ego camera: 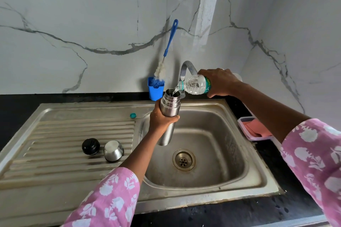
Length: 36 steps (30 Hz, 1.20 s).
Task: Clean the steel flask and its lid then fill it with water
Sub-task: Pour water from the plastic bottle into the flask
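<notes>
Jutting above and below the left grip [160, 119]: steel flask [170, 106], held mid-body.

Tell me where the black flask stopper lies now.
In the head view, the black stopper lies left of the basin on the ribbed drainboard, beside the steel cup lid.

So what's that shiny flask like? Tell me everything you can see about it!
The steel flask is a tall, shiny silver cylinder with ridged threads round its open mouth. It has no lid on. The left hand grips its middle, holding it nearly upright above the sink basin. Water streams into its mouth from a clear plastic bottle tilted by the right hand.
</notes>
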### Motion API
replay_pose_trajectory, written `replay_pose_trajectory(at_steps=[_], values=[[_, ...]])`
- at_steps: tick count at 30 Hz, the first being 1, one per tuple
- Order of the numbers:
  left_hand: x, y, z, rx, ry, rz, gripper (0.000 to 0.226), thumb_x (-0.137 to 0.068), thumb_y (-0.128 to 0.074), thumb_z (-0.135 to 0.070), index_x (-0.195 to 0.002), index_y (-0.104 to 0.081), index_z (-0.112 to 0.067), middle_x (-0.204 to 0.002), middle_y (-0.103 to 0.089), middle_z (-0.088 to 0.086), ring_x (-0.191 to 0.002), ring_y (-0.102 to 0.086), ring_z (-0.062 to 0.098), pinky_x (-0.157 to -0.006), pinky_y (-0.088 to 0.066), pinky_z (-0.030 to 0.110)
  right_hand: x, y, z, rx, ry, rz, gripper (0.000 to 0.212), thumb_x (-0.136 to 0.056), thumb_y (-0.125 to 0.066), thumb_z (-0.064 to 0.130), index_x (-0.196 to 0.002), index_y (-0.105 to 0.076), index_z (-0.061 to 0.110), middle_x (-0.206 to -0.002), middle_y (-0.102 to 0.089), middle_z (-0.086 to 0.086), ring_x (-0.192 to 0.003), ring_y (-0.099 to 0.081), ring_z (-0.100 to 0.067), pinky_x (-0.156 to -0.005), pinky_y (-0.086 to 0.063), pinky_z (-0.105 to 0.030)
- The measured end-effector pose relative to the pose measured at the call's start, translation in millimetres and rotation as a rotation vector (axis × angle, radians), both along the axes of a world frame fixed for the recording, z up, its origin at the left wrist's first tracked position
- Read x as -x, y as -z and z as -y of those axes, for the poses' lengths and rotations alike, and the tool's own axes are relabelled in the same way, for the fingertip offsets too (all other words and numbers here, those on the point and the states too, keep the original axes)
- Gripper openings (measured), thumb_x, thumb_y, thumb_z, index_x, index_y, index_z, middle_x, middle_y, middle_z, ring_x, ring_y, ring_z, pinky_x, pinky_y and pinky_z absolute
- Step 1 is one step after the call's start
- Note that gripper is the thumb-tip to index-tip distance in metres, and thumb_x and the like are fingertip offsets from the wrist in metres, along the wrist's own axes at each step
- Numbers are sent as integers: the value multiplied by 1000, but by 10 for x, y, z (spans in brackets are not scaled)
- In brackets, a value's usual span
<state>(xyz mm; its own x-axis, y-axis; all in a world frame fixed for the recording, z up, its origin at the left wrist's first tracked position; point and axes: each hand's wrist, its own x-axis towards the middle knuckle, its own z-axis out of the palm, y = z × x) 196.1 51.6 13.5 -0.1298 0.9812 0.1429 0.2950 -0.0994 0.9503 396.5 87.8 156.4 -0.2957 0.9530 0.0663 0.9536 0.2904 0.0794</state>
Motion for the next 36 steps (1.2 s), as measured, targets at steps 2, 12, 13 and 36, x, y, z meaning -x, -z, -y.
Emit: replay_pose_trajectory(at_steps=[2, 12, 13, 36], values=[[2, 8, 6, 0, 5, -1, 69, -62, -84, -10, -122, -51, -16, -100, -60, -6, -87, -58, 14, -76, -44, 23, 11, 2, 2, -2, -2, 4, 71, -66, -76, 24, -129, -43, 28, -117, -61, 1, -109, -55, -27, -91, -37, -41], [37, 17, 8, 9, -13, 13, 71, -61, -85, -10, -123, -51, -16, -102, -62, -3, -87, -58, 14, -75, -43, 23, 56, -12, -15, -10, -11, 47, 74, -68, -76, 26, -133, -40, 28, -118, -60, 0, -112, -53, -28, -93, -36, -42], [38, 17, 12, 9, -17, 15, 71, -61, -85, -10, -124, -51, -16, -101, -61, -4, -87, -58, 14, -75, -43, 23, 57, -14, -18, -11, -11, 50, 75, -69, -76, 26, -134, -40, 28, -119, -60, -1, -112, -53, -28, -94, -36, -43], [61, -13, 4, 8, -17, 26, 71, -62, -84, -10, -124, -50, -16, -104, -63, -2, -88, -58, 14, -75, -41, 22, 51, -110, -32, -60, -20, 88, 70, -68, -77, 26, -129, -43, 28, -113, -62, 1, -107, -56, -26, -95, -38, -43]])
